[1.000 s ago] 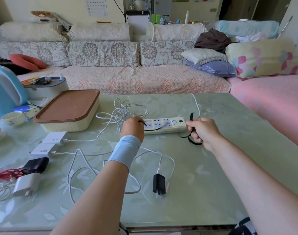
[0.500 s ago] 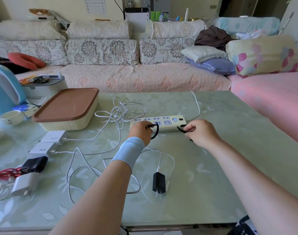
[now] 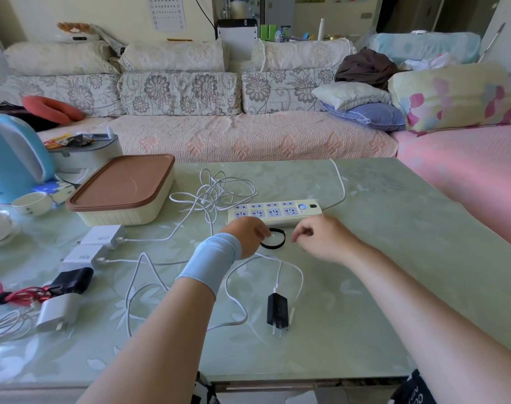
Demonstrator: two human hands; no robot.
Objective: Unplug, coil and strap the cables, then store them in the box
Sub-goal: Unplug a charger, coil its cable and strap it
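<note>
Drawn back from cream plastic power strip (image 3: 274,212), now just beyond both grips. Pinched in left grip (image 3: 248,234), at its right side, thin black strap loop (image 3: 283,239); right grip (image 3: 321,240) curled, holding nothing, just right of loop.

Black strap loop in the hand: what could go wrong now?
1. The black strap loop is held only at one edge by the left hand; it could slip out.
2. The white cable runs under the left wrist, so moving the arm might drag the black plug-in charger.
3. The tangled white cables beside the cream power strip may knot when coiled.
</note>
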